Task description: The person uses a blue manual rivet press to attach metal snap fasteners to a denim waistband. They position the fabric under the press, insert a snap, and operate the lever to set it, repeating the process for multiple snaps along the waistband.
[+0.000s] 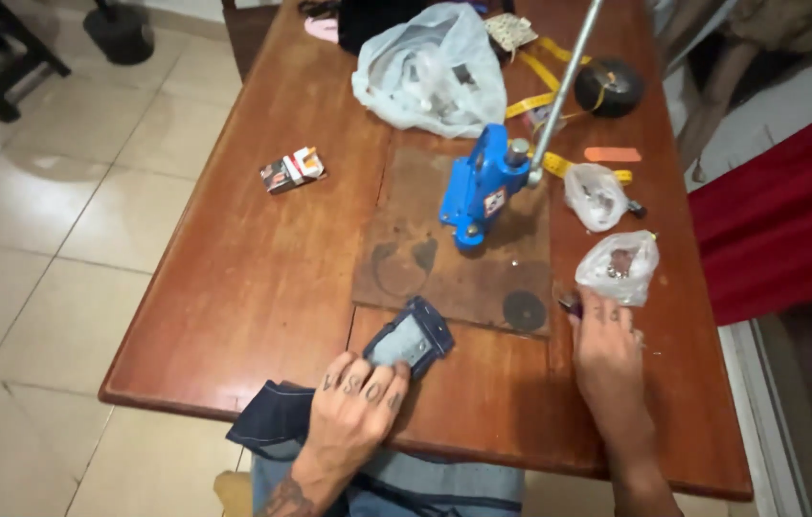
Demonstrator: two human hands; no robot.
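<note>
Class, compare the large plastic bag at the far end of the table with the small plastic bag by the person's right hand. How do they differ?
The large plastic bag is pale blue-tinted, crumpled and spread wide; the small plastic bag is clear and bunched into a little pouch. The large one lies untouched at the far end, while the small one sits at the fingertips of the right hand. Both are see-through and hold small items.

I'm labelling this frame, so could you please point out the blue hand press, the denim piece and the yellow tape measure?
blue hand press [476, 187]: head view, cast body.
denim piece [409, 340]: head view, tab end.
yellow tape measure [542, 72]: head view, loose strip.
</note>
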